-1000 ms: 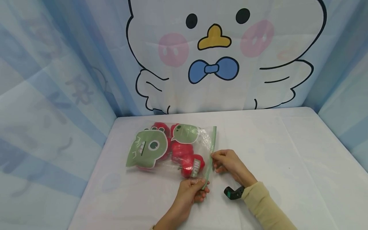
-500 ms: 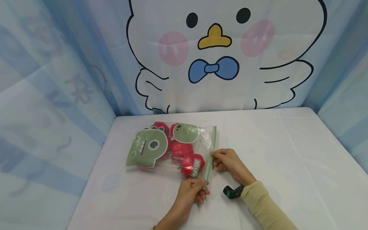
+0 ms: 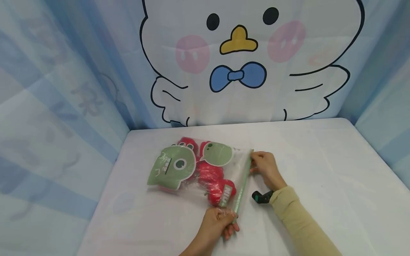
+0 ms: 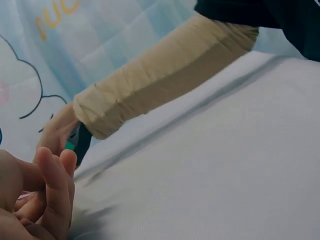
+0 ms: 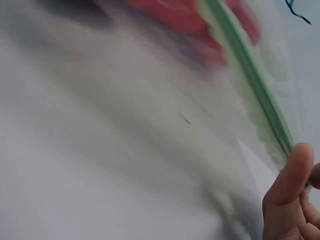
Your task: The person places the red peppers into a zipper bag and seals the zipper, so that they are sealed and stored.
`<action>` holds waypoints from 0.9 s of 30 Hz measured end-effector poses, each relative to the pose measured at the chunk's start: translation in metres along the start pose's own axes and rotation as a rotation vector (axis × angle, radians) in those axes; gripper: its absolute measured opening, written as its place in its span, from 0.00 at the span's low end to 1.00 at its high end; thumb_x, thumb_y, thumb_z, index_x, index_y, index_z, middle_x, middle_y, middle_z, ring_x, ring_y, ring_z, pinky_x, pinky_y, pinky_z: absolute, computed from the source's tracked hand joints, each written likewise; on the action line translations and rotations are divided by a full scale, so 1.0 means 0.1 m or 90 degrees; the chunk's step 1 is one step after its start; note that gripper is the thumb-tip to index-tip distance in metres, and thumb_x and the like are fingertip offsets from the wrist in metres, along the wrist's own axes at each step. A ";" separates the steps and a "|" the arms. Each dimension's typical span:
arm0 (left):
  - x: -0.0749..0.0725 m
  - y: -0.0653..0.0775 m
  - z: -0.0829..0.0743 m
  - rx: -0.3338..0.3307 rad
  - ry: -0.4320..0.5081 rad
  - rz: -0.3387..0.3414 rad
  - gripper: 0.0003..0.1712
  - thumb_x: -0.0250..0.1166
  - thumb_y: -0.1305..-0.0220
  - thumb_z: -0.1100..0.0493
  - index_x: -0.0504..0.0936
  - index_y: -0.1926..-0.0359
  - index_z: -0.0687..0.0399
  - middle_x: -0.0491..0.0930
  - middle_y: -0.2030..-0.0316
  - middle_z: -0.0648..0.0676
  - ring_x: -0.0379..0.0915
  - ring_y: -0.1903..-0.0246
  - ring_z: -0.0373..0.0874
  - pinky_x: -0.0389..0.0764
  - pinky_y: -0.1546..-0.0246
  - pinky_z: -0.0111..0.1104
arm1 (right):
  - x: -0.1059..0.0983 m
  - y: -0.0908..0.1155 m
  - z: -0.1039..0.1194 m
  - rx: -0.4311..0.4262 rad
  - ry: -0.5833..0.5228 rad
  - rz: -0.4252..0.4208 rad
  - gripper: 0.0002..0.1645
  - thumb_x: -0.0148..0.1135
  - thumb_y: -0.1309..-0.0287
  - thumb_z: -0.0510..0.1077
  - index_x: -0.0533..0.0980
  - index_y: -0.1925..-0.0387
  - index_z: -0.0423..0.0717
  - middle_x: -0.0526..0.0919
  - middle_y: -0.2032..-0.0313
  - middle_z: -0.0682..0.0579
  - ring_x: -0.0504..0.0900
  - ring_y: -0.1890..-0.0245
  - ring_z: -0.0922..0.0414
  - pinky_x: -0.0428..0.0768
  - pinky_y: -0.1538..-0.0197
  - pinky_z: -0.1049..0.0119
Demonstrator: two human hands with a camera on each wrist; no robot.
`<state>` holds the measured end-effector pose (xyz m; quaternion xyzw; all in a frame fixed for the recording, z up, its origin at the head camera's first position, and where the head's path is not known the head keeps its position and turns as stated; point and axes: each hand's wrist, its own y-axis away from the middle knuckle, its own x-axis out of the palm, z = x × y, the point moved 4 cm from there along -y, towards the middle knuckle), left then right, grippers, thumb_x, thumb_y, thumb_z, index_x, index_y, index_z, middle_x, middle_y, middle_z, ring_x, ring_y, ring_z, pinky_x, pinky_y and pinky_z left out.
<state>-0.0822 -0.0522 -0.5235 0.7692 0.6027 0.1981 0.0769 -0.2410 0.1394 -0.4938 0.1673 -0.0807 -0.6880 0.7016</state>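
Note:
A clear zip bag point(image 3: 238, 161) with green cartoon prints lies on the table, its green zip strip point(image 3: 244, 188) facing right. Inside are several rounded red things point(image 3: 210, 173), partly covered by the prints; their kind is unclear. My left hand point(image 3: 217, 223) pinches the near end of the strip. At the far end, my right hand point(image 3: 268, 169) pinches the strip's corner between thumb and fingers. The right wrist view shows the thumb point(image 5: 292, 175) on the green strip point(image 5: 255, 85). In the left wrist view, the left hand's fingers point(image 4: 57, 192) are in sight, but the bag is mostly hidden.
A white cloth covers the table point(image 3: 320, 185). A black wrist device point(image 3: 262, 197) sits at the right cuff. Behind stands a curtain point(image 3: 237, 106) with a cartoon bird, and blue patterned curtains point(image 3: 64, 142) hang at both sides.
My right hand has gone from the strip's middle to its far end. The bag and my left hand have shifted right and slightly nearer.

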 end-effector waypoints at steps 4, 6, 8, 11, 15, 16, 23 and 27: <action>0.04 0.04 0.07 -0.004 -0.011 0.014 0.16 0.66 0.30 0.59 0.84 0.59 0.74 0.83 0.81 0.45 0.69 0.88 0.30 0.73 0.84 0.21 | -0.19 -0.12 0.03 0.027 0.030 0.024 0.29 0.53 0.22 0.48 0.72 0.35 0.27 0.79 0.67 0.54 0.81 0.70 0.66 0.86 0.66 0.73; 0.04 0.03 0.08 0.000 -0.009 0.005 0.17 0.65 0.30 0.59 0.84 0.58 0.74 0.83 0.81 0.45 0.69 0.88 0.30 0.73 0.84 0.21 | -0.22 -0.16 0.03 0.037 0.037 0.053 0.30 0.53 0.22 0.49 0.71 0.35 0.27 0.81 0.68 0.54 0.82 0.70 0.66 0.86 0.64 0.72; 0.04 0.02 0.08 0.000 -0.005 0.002 0.17 0.65 0.29 0.58 0.84 0.58 0.75 0.82 0.82 0.45 0.69 0.88 0.30 0.73 0.84 0.21 | -0.22 -0.19 0.04 0.048 0.029 0.066 0.29 0.54 0.22 0.48 0.71 0.35 0.26 0.82 0.69 0.55 0.82 0.70 0.66 0.86 0.64 0.73; 0.05 0.02 0.07 0.000 -0.004 0.002 0.18 0.65 0.29 0.58 0.84 0.58 0.76 0.82 0.82 0.46 0.69 0.88 0.30 0.73 0.84 0.21 | -0.22 -0.23 0.05 0.060 0.021 0.069 0.29 0.54 0.22 0.47 0.71 0.35 0.26 0.82 0.70 0.56 0.82 0.71 0.66 0.85 0.65 0.74; 0.05 0.01 0.06 -0.002 0.000 -0.008 0.18 0.65 0.29 0.57 0.85 0.58 0.74 0.84 0.80 0.47 0.69 0.87 0.31 0.74 0.83 0.22 | -0.22 -0.28 0.07 0.076 0.017 0.077 0.28 0.54 0.22 0.47 0.71 0.35 0.26 0.82 0.70 0.55 0.82 0.72 0.67 0.85 0.66 0.75; 0.04 0.01 0.06 -0.005 0.001 -0.008 0.17 0.65 0.29 0.57 0.84 0.58 0.72 0.85 0.79 0.48 0.70 0.86 0.32 0.74 0.83 0.22 | -0.22 -0.29 0.07 0.079 0.018 0.079 0.28 0.54 0.22 0.47 0.72 0.36 0.26 0.82 0.70 0.55 0.82 0.72 0.67 0.85 0.66 0.75; 0.03 0.08 0.00 -0.035 -0.008 0.085 0.16 0.64 0.29 0.59 0.84 0.54 0.73 0.89 0.71 0.57 0.75 0.81 0.34 0.81 0.79 0.24 | -0.34 -0.37 0.13 0.080 0.059 0.100 0.26 0.56 0.23 0.49 0.74 0.41 0.28 0.82 0.70 0.56 0.82 0.72 0.66 0.85 0.65 0.74; -0.12 0.15 -0.18 -0.008 -0.106 0.108 0.14 0.63 0.28 0.61 0.84 0.53 0.72 0.89 0.68 0.66 0.77 0.81 0.37 0.83 0.77 0.26 | -0.45 -0.34 0.18 0.052 0.129 0.132 0.30 0.57 0.24 0.51 0.73 0.37 0.27 0.84 0.64 0.55 0.82 0.69 0.66 0.86 0.61 0.73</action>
